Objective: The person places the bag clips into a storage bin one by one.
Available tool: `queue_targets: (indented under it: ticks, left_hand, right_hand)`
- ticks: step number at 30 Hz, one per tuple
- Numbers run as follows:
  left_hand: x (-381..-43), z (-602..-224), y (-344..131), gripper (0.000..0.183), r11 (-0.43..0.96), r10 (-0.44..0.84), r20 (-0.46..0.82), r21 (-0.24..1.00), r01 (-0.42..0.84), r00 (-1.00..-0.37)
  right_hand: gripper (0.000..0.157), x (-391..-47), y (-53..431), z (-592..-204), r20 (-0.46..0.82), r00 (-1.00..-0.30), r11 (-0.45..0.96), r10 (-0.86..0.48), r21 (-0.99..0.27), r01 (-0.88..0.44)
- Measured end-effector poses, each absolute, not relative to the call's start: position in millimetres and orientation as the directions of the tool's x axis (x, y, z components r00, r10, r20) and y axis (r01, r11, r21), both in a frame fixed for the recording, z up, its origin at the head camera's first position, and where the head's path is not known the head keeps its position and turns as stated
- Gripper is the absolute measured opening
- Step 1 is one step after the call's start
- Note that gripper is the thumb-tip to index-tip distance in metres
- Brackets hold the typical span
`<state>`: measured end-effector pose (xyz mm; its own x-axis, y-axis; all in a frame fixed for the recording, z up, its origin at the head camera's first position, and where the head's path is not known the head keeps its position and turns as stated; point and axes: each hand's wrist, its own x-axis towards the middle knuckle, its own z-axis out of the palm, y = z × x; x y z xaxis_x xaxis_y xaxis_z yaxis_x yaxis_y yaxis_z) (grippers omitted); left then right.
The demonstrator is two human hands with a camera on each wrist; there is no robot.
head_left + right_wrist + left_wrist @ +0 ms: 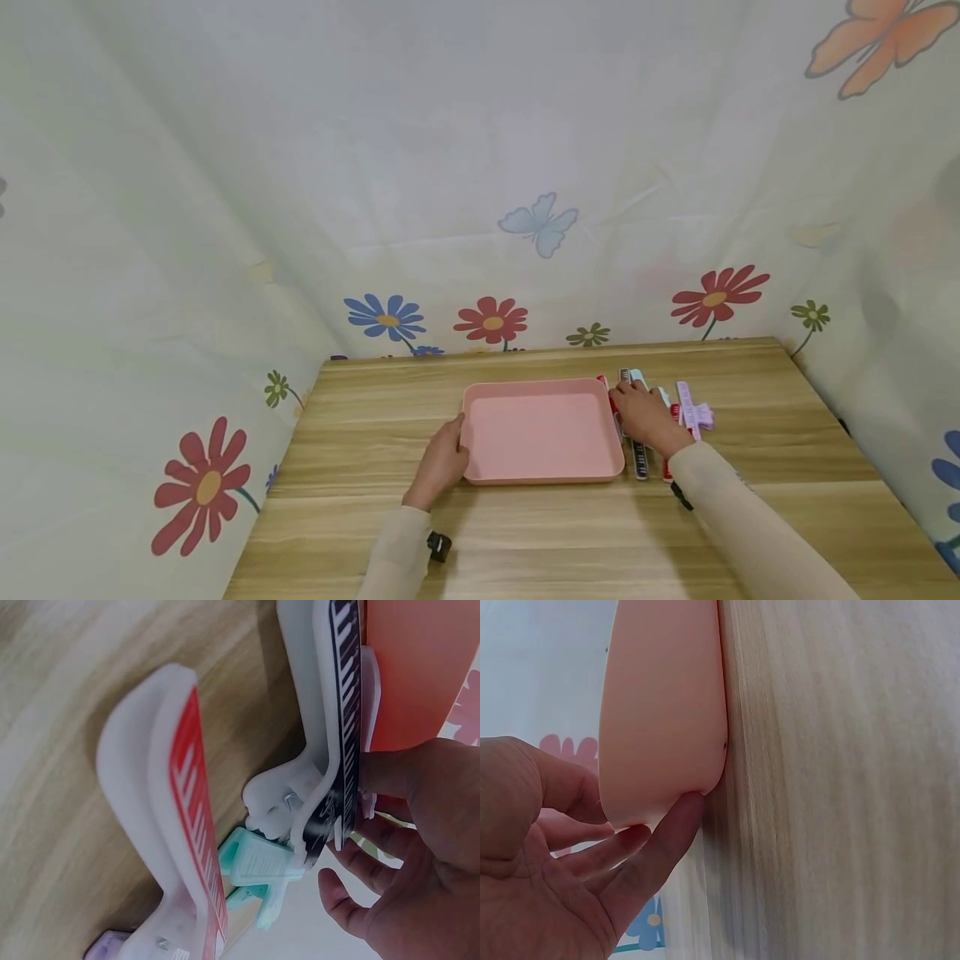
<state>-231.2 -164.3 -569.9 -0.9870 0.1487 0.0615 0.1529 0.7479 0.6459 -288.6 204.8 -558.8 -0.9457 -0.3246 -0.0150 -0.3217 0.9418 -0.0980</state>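
Note:
A shallow pink tray lies on the table, and my left hand grips it at its left edge. In the left wrist view, the fingers bend round the tray's end wall. Right beside the tray's other side, my right hand reaches down among several flat clips with piano-key prints. Its thumb and fingers close about a red clip along the tray's wall, the fingertips partly hidden behind a black clip. Near that hand are another red clip and a mint-green clip.
To the right of the right hand lies a lilac clip, with a light blue clip farther back. A wood-grain table carries everything. A pale sheet printed with flowers and butterflies rises at the table's back and sides.

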Motion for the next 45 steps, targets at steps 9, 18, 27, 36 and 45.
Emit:
queue_targets:
  ticks: [9,18,27,36,45]
  left_hand:
    - [-231.9,-572.4,-163.7,0.058,0.741,0.139,0.072,0.654,0.152,-0.988]
    - [-232.8,-571.6,-162.6,0.058,0.732,0.127,0.078,0.666,0.147,-0.989]
    - [-233.0,-573.6,-162.6,0.058,0.717,0.106,0.064,0.687,0.121,-0.992]
    - [-233.7,-576.9,-164.3,0.059,0.651,0.083,0.036,0.754,0.081,-0.996]
    - [-235.7,-580.0,-166.1,0.053,0.608,0.063,0.033,0.791,0.065,-0.997]
  right_hand:
    - [0.035,-287.1,211.1,-559.3,0.049,-0.940,0.936,-0.338,-0.084,-0.341]
    - [0.037,-283.1,216.4,-559.1,0.104,-0.937,0.931,-0.333,-0.123,-0.344]
    - [0.038,-282.5,224.4,-551.0,0.149,-0.945,0.938,-0.292,-0.149,-0.314]
    - [0.042,-279.3,225.6,-536.5,0.194,-0.939,0.930,-0.283,-0.182,-0.318]
    - [0.042,-275.4,214.9,-529.1,0.266,-0.911,0.900,-0.314,-0.221,-0.375]
